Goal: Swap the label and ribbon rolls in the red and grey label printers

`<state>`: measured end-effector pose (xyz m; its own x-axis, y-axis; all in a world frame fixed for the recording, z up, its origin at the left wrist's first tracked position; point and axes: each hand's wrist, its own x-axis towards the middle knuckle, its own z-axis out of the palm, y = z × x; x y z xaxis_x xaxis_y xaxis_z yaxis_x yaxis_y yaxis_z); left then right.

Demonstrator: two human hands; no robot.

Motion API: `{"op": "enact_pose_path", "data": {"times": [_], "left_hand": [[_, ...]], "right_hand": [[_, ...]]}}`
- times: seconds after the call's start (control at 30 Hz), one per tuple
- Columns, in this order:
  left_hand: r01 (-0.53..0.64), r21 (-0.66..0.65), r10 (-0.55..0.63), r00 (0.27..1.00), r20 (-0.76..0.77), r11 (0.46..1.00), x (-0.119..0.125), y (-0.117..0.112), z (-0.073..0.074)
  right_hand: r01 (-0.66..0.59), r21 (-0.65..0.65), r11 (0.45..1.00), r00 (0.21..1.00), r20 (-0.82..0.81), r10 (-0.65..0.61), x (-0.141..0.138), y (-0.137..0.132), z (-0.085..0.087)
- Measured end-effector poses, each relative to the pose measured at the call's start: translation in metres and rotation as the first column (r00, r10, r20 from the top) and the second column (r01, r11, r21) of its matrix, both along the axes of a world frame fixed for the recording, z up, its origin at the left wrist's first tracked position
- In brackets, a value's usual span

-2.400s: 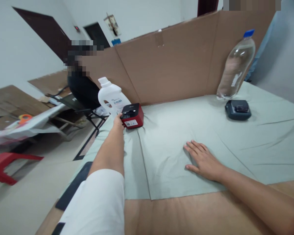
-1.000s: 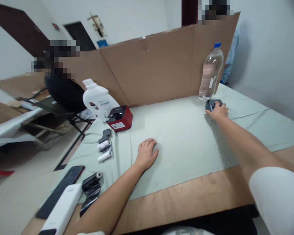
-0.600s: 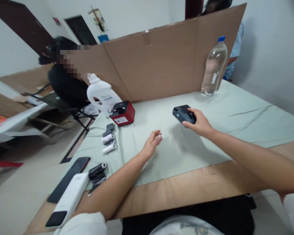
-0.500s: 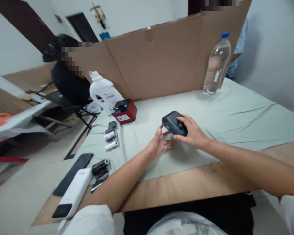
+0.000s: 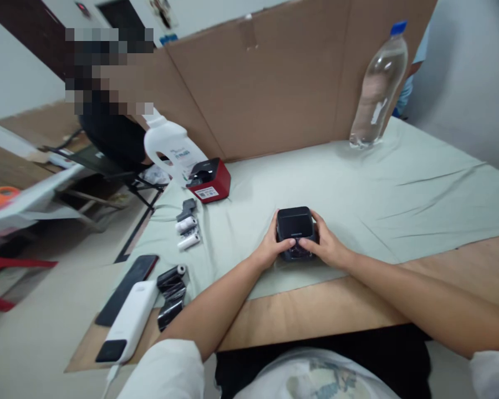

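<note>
Over wrinkled greenish cloth (image 5: 432, 216), left fingers (image 5: 285, 244) and right fingers (image 5: 310, 245) curl around a boxy, round-cornered black device (image 5: 295, 223).

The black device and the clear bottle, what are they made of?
The black device looks like matte hard plastic, with rounded corners and a shiny part. The clear bottle is probably glossy plastic, with bright glints; the cardboard panel shows through.

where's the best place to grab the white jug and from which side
The white jug is probably best taken by its loop handle, coming from the left: the loop is on that side, while the red-and-black box hides part of the jug's lower right.
</note>
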<state>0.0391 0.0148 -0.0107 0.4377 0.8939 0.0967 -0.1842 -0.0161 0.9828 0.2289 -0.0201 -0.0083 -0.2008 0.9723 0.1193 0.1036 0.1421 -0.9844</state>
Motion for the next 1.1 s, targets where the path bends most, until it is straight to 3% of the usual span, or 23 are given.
{"op": "enact_pose_path", "data": {"times": [0.07, 0.23, 0.33, 0.5, 0.87, 1.1], "left_hand": [[0.011, 0.013, -0.011, 1.000, -0.016, 1.000, -0.001, -0.001, -0.003], [0.126, -0.248, -0.109, 0.991, 0.083, 0.960, -0.006, -0.002, 0.003], [0.132, -0.319, -0.107, 0.990, 0.093, 0.939, -0.008, 0.001, 0.005], [0.128, -0.338, -0.100, 0.990, 0.099, 0.932, -0.008, 0.005, 0.002], [0.089, -0.340, -0.062, 0.994, 0.090, 0.936, -0.007, 0.004, 0.000], [0.112, -0.291, -0.122, 0.992, -0.018, 0.950, -0.009, 0.003, -0.004]], "right_hand": [[-0.015, -0.003, 1.000, 1.000, 0.020, 0.016, 0.000, -0.002, -0.004], [-0.008, -0.079, 0.997, 0.999, -0.035, 0.005, 0.005, 0.000, -0.005], [-0.016, -0.076, 0.997, 0.999, -0.047, 0.012, 0.008, 0.002, -0.005], [-0.029, -0.066, 0.997, 0.999, -0.033, 0.027, 0.009, 0.001, -0.002], [-0.099, -0.079, 0.992, 0.977, -0.195, 0.082, 0.028, 0.016, 0.007], [0.081, -0.116, 0.990, 0.982, -0.158, -0.099, 0.024, 0.018, 0.009]]}}
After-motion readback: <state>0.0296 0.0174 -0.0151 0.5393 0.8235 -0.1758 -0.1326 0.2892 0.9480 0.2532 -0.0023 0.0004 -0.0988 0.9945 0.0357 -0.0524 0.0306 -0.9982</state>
